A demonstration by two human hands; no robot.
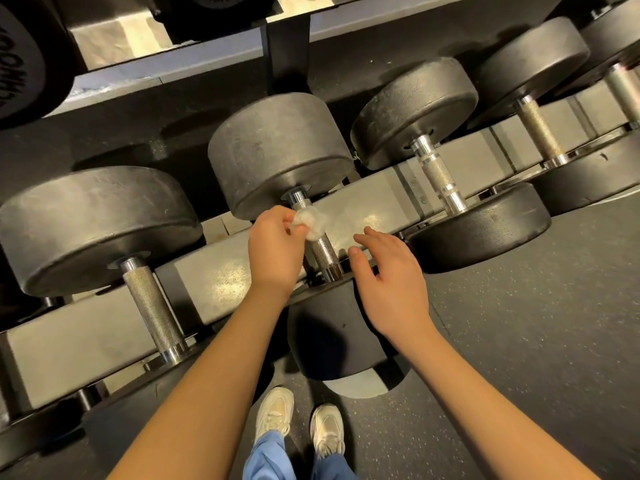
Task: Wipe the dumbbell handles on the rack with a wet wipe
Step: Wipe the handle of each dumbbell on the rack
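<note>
What I can't see from up here

My left hand (277, 247) covers part of the wet wipe (311, 221), and both hide a stretch of the dumbbell handle (323, 249). Whether the fingers (375, 239) of my right hand (391, 271) touch the rail (363, 202), I can't tell. The lettering (15, 76) on the upper plate (52, 57) is cut off at the left edge.
</note>
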